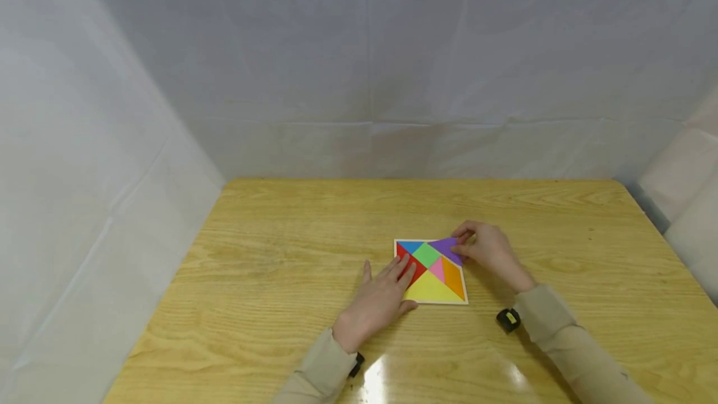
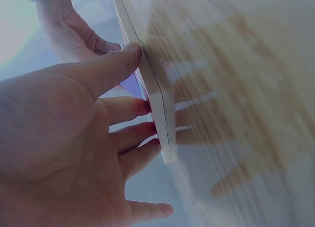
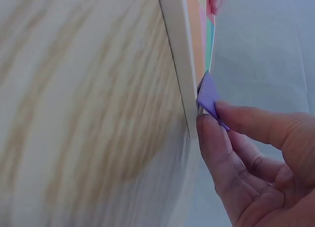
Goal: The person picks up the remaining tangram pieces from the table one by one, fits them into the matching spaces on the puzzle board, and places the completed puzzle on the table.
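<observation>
A square tangram tray [image 1: 449, 303] with a pale wooden rim lies on the table. My right hand [image 1: 487, 248] pinches a purple triangle [image 1: 444, 246] between thumb and fingers at the tray's far right corner. In the right wrist view, that purple piece [image 3: 208, 95] stands tilted up from the tray. The fingers of my left hand [image 1: 374, 305] lie outstretched on the red triangle [image 1: 416, 273], partly hiding it, while its thumb touches the tray's near edge. Beside these pieces are a green square [image 1: 426, 255], blue triangle [image 1: 410, 246], pink triangle [image 1: 436, 270], orange parallelogram [image 1: 453, 279] and yellow triangle [image 1: 432, 290].
The wooden table [image 1: 269, 267] extends around the tray on all sides. White sheeting [image 1: 336, 67] hangs behind the table and along its sides. A black wrist device [image 1: 508, 320] sits by the right sleeve.
</observation>
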